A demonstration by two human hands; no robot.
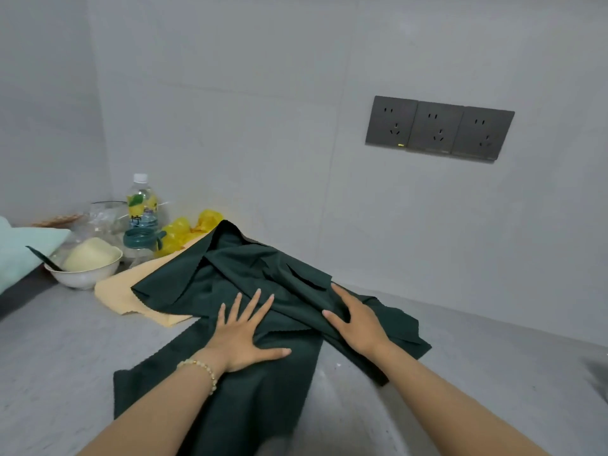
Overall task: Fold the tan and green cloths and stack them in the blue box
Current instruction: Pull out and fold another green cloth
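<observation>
A dark green cloth (pixel 237 278) lies rumpled and spread across the grey counter, reaching toward me. My left hand (pixel 245 334) presses flat on it with fingers spread. My right hand (pixel 357 319) lies on a raised fold of the same cloth to the right, its fingertips hidden in the fold. A tan cloth (pixel 131 291) lies underneath, showing at the left edge of the green one. No blue box is in view.
At the back left stand a white bowl (pixel 85 274) with pale food and a dark utensil, a plastic bottle (pixel 142 205), a green ring-shaped item (pixel 141 238), yellow bags (pixel 190 228) and clear wrap. A wall with sockets (pixel 439 130) rises right behind the counter.
</observation>
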